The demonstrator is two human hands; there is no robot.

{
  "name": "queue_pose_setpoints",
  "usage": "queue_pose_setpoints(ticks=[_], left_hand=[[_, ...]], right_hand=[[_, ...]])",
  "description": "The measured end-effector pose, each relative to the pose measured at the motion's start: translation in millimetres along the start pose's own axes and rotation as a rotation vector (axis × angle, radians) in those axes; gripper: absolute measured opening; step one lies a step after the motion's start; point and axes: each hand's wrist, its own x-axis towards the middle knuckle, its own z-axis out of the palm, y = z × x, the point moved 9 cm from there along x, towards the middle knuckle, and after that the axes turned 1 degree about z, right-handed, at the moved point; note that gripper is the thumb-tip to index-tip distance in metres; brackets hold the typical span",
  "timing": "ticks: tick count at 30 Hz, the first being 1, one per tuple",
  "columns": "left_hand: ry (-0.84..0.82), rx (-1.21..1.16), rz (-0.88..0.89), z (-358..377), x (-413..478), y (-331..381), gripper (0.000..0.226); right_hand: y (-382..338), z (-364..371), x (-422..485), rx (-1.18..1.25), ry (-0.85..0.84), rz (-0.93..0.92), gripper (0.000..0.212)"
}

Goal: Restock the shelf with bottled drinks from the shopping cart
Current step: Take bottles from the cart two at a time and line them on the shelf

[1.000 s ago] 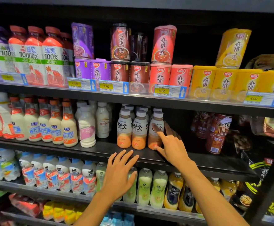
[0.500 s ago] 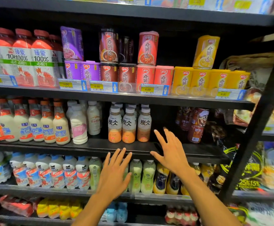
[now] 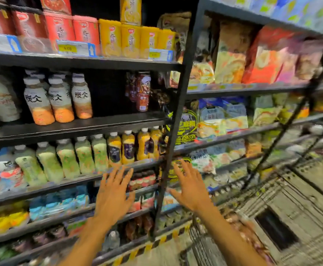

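left hand (image 3: 113, 198), right hand (image 3: 192, 189): grip apart, fingers spread, empty, pulled back from shelf | view swung right, shopping cart (image 3: 272, 217) now in sight | bottled drinks (image 3: 60, 101) stand on mid shelf (image 3: 80, 125), bare gap beside | likely fetching more.

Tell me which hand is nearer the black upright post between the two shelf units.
Right. The right hand is spread open just to the right of the post, almost beside it. The left hand is open too, farther off to the post's left, before the drink shelves.
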Motion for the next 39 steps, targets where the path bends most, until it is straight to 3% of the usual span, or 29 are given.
queue_pose_setpoints(ticks=[9, 21, 27, 39], left_hand=[[-0.157, -0.12, 0.186, 67, -19, 212, 0.074], [-0.28, -0.166, 0.145, 164, -22, 494, 0.077], [-0.378, -0.172, 0.095, 220, -10, 571, 0.074], [-0.533, -0.277, -0.071, 391, 77, 636, 0.069]], right_hand=[[192, 10, -172, -0.048, -0.07, 0.265, 0.089], [469, 14, -302, -0.019, -0.172, 0.358, 0.086], [552, 30, -302, 0.017, -0.251, 0.325, 0.098], [678, 144, -205, 0.046, -0.467, 0.222, 0.089]])
